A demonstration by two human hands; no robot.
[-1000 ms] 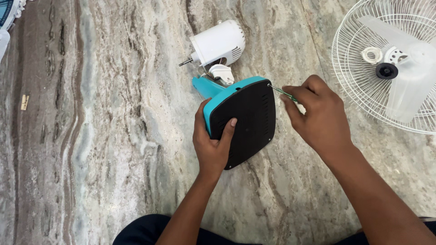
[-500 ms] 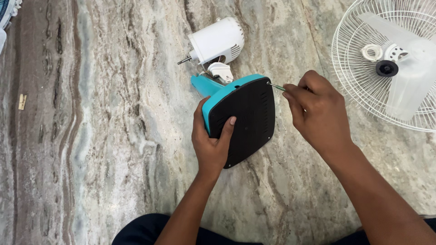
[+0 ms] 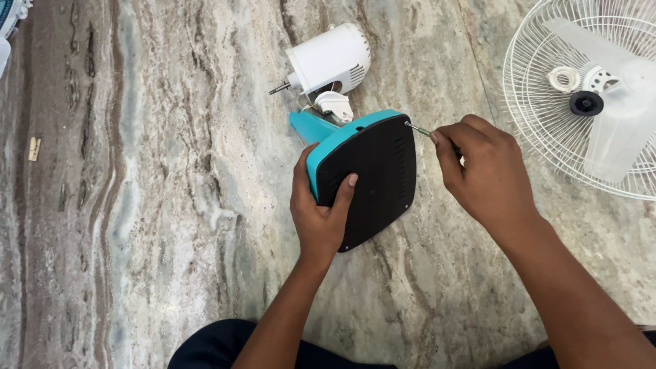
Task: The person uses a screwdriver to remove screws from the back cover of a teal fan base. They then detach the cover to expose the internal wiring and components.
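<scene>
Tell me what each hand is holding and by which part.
The left hand holds the teal fan base by its lower left edge, thumb on the black underside. The right hand holds a small screwdriver by its handle, tip at the base's top corner.

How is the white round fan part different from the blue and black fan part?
The white motor housing is rounded like a drum; the teal base is flat with a black underside. The motor housing lies untouched on the floor; the base is tipped on edge, gripped by the left hand, while the right hand puts a screwdriver to its corner. Both have vent slots.
</scene>
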